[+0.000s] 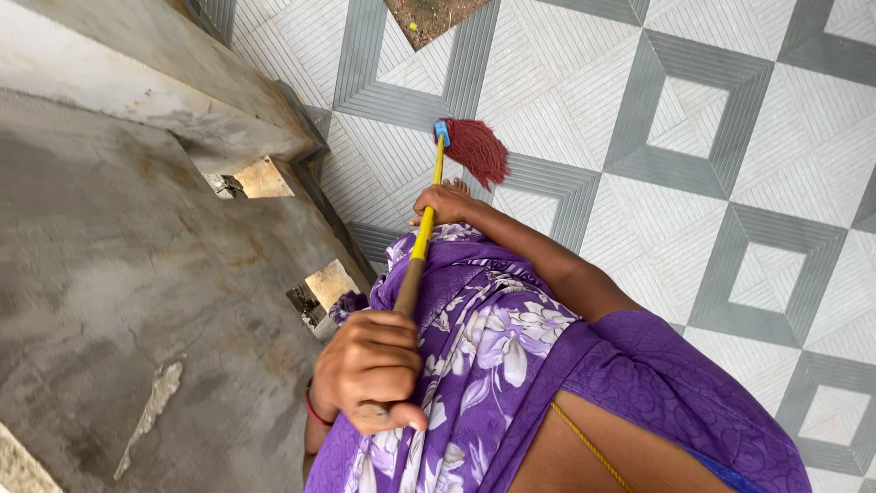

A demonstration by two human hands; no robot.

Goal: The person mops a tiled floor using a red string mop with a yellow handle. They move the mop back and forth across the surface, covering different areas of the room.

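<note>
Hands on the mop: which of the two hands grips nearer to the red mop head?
The right hand, on the yellow part of the handle close to the mop head. The left hand, wearing a red bangle, grips the far end.

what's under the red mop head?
The red mop head rests on grey-and-white patterned floor tile. The tile directly beneath is covered by the strands, so its state cannot be seen.

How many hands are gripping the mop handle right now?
2: the left hand grips the handle's top end, near the camera; the right hand grips lower down, close to the red mop head.
</note>
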